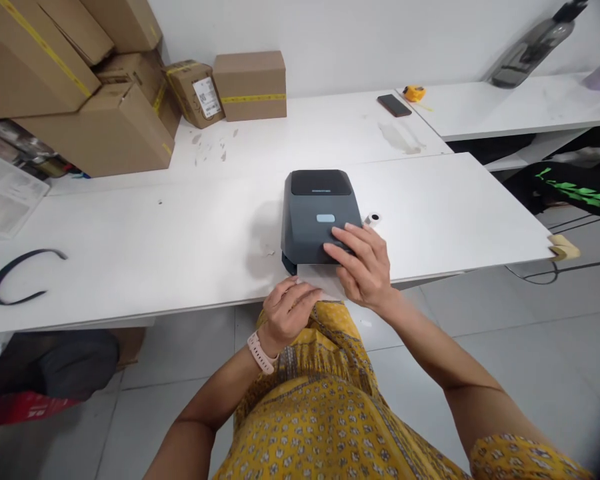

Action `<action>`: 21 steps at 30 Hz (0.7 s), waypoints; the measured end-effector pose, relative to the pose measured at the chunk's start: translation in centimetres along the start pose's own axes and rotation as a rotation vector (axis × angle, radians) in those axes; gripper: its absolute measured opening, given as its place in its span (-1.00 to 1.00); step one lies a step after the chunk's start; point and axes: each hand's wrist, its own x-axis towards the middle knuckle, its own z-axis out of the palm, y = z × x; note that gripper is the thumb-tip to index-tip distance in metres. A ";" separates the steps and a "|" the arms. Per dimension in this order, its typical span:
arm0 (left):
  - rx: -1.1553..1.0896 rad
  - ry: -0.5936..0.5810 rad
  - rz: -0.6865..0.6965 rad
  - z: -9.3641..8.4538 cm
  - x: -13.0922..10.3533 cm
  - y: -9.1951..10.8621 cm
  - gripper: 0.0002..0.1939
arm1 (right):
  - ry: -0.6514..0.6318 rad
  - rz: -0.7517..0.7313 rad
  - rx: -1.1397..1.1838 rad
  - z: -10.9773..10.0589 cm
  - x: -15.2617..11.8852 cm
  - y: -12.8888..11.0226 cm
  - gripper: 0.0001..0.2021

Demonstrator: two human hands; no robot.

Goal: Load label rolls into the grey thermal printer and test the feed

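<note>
A dark grey label printer (310, 223) with a black window and a light blue button sits near the front edge of the white table. From its front slot a strip of white paper (333, 283) hangs toward me. My left hand (289, 308), with a pink watch band on the wrist, pinches the left side of this paper. Over the printer's front right corner lies my right hand (363, 267). Its fingers press on the lid while the thumb sits lower at the front, beside the paper. A small white roll (374, 219) stands just right of the printer, partly behind my right hand.
Cardboard boxes (250, 87) stand along the wall and pile up at the left. A black curved band (5, 277) lies at the table's left. Farther back are a phone (394, 105), a yellow tape measure (414, 93) and a spray bottle (533, 50). Foam (564, 248) covers the right corner.
</note>
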 end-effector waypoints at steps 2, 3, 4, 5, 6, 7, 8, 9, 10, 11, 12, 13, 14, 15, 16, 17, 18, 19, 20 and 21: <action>0.032 0.033 -0.016 0.3 -0.7 -0.1 -0.77 | 0.038 -0.016 0.021 0.3 -1.3 -0.5 -0.45; 0.040 0.040 -0.022 0.5 -1.1 -0.2 -0.76 | 0.053 -0.014 0.034 0.5 -1.8 -0.7 -0.42; 0.045 0.042 -0.026 0.6 -1.4 -0.3 -0.75 | 0.058 -0.001 0.048 0.7 -2.2 -0.9 -0.40; 0.052 0.042 -0.029 0.8 -1.7 -0.4 -0.75 | 0.056 0.021 0.056 0.9 -2.5 -1.1 -0.40; 0.060 0.042 -0.032 0.9 -1.9 -0.5 -0.75 | 0.044 0.050 0.056 1.1 -2.9 -1.2 -0.41; 0.070 0.047 -0.033 1.0 -2.1 -0.6 -0.77 | 0.022 0.085 0.046 1.3 -3.3 -1.3 -0.42; 0.080 0.053 -0.033 1.1 -2.3 -0.6 -0.78 | 0.004 0.114 0.029 1.6 -3.7 -1.5 -0.44; 0.088 0.060 -0.033 1.2 -2.4 -0.6 -0.79 | -0.012 0.138 0.011 1.9 -4.1 -1.6 -0.45; 0.093 0.065 -0.034 1.3 -2.6 -0.6 -0.79 | -0.017 0.153 -0.003 2.2 -4.4 -1.7 -0.45; 0.097 0.072 -0.033 1.5 -2.7 -0.7 -0.78 | -0.006 0.157 -0.008 2.5 -4.7 -1.9 -0.44; 0.098 0.078 -0.032 1.7 -2.8 -0.9 -0.75 | 0.019 0.153 -0.004 2.8 -5.0 -2.1 -0.43; 0.099 0.080 -0.033 1.9 -2.9 -1.1 -0.69 | 0.049 0.152 0.004 3.0 -5.1 -2.2 -0.41; 0.101 0.075 -0.034 2.1 -3.0 -1.5 -0.60 | 0.069 0.160 0.008 3.3 -5.2 -2.4 -0.41; 0.103 0.061 -0.035 2.3 -3.1 -2.0 -0.47 | 0.072 0.178 0.006 3.4 -5.3 -2.6 -0.40; 0.101 0.033 -0.038 2.5 -3.1 -2.6 -0.34 | 0.064 0.201 -0.001 3.6 -5.3 -2.8 -0.40; 0.093 -0.008 -0.042 2.7 -3.0 -3.3 -0.22 | 0.043 0.223 -0.010 3.7 -5.2 -2.9 -0.39; 0.080 -0.054 -0.046 2.8 -2.8 -4.0 -0.14 | 0.012 0.239 -0.019 3.7 -5.2 -3.1 -0.37; 0.065 -0.098 -0.049 2.9 -2.6 -4.7 -0.09 | -0.020 0.245 -0.031 3.7 -5.2 -3.3 -0.32; 0.050 -0.136 -0.050 2.8 -2.3 -5.3 -0.08 | -0.052 0.242 -0.047 3.6 -5.2 -3.4 -0.27; 0.037 -0.169 -0.049 2.8 -2.0 -5.8 -0.09 | -0.081 0.233 -0.070 3.5 -5.2 -3.6 -0.21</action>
